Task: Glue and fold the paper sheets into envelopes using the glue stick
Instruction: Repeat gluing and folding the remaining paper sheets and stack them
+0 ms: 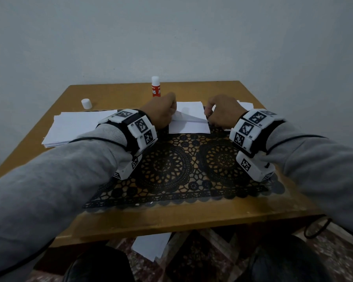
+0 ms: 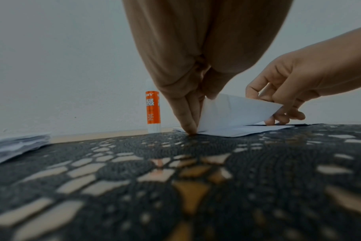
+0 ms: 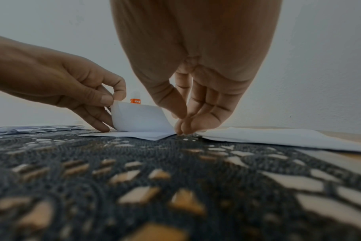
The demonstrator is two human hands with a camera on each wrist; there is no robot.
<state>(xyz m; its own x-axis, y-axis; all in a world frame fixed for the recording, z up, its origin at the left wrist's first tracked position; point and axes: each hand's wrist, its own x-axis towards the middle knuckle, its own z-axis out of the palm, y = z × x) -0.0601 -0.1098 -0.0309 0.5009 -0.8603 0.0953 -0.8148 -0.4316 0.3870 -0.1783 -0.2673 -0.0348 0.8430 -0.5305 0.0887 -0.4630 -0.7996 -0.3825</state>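
Observation:
A white paper sheet point(image 1: 189, 128) lies at the far edge of the black lace mat point(image 1: 183, 171), with its front flap point(image 2: 235, 112) raised and folded back. My left hand point(image 1: 164, 117) pinches the flap's left corner between thumb and forefinger point(image 3: 111, 101), and another fingertip rests on the mat. My right hand point(image 1: 219, 116) pinches the sheet at the right end of the fold point(image 3: 181, 128). The orange glue stick point(image 1: 156, 88) stands upright behind the sheet, near the wall. Its white cap point(image 1: 86, 103) lies apart at the far left.
A stack of blank sheets point(image 1: 77, 127) lies at the left of the wooden table point(image 1: 192, 218). More white paper point(image 3: 278, 137) lies to the right, behind my right hand. Some sheets point(image 1: 151, 248) lie on the floor under the table's front edge. A wall stands close behind the table.

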